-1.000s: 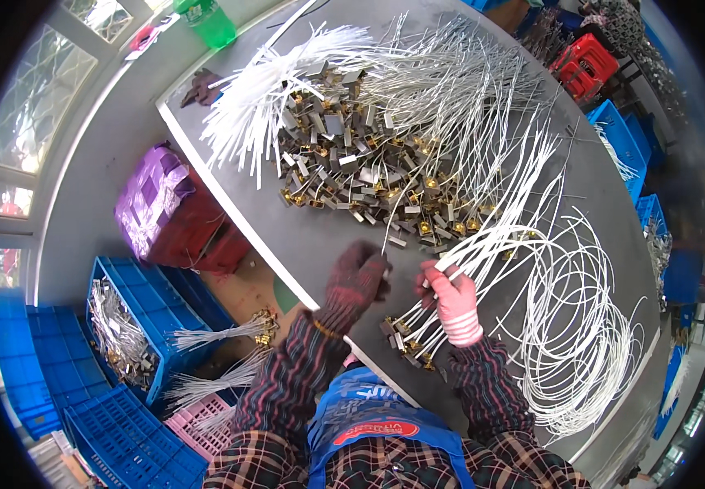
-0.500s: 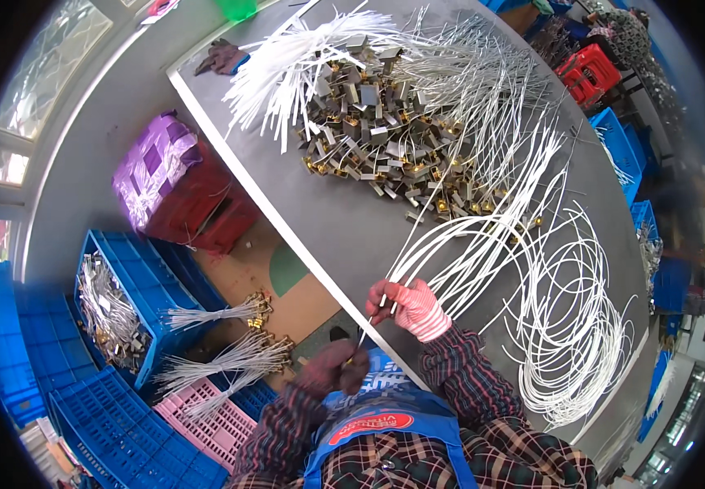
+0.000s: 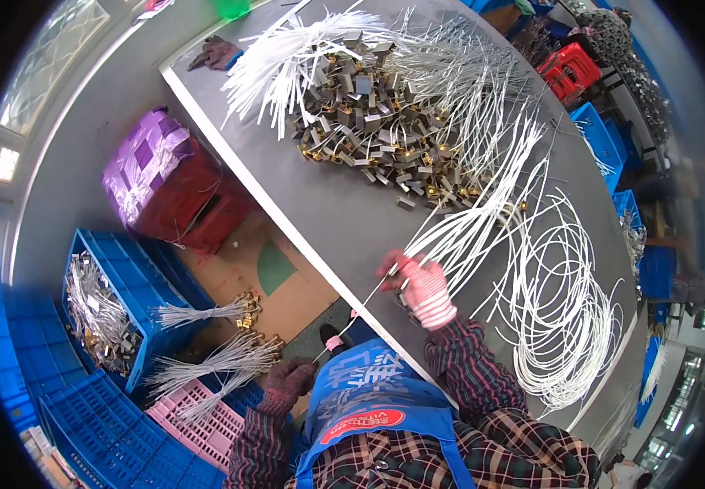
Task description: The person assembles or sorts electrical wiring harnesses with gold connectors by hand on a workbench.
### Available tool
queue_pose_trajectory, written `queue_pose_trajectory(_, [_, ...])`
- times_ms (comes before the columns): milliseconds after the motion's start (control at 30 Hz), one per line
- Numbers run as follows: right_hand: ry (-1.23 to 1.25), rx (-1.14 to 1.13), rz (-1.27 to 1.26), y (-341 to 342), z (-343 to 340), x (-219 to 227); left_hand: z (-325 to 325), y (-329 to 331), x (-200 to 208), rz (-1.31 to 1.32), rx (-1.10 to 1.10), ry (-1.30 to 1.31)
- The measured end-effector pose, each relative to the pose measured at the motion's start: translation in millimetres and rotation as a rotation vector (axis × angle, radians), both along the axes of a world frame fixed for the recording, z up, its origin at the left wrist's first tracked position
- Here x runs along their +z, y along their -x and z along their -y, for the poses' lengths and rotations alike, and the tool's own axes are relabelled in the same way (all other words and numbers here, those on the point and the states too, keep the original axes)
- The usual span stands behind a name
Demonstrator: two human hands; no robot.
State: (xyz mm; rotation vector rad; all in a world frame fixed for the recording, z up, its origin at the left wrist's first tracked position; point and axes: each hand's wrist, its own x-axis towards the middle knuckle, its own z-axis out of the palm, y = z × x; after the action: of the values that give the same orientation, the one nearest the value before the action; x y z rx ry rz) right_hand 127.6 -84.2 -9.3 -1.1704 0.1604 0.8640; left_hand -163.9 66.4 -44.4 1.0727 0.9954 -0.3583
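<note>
My right hand (image 3: 426, 293), in a pink-and-white striped glove, is closed at the near end of a bundle of white cables (image 3: 458, 238) above the grey table. My left hand (image 3: 289, 380), in a dark reddish glove, is closed low at the left, off the table's edge. One thin white cable (image 3: 351, 323) runs between both hands across that edge. The bundle's far part lies in loose loops (image 3: 564, 326) to the right. Behind my hands is a heap of small grey metal blocks with brass-coloured parts (image 3: 368, 122), with straight white cables (image 3: 287, 69) fanning out from it.
A dark glove (image 3: 215, 54) lies at the table's far left corner. Left of the table stand a red crate with purple wrapping (image 3: 157, 167), a blue crate of cable parts (image 3: 136, 281) and a pink crate (image 3: 206, 428). Cable bunches (image 3: 214, 367) with brass ends rest there.
My left hand has moved down and left, away from the table edge, with the cable stretched longer between my hands. My right hand has shifted slightly right, its fingers blurred.
</note>
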Motion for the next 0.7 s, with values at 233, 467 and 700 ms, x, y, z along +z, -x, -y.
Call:
queue_pose_trajectory(233, [-0.115,-0.318,0.281,-74,27,15,-5,25,-6,0.008,-0.026,0.049])
queue_pose_trajectory(467, [-0.139,-0.433,0.174,-73,27,6,-11,24,-3,-0.005,0.012,0.044])
queue_pose_trajectory(700, [-0.121,-0.449,0.156,-72,29,4,-10,18,1,-0.035,0.021,0.049])
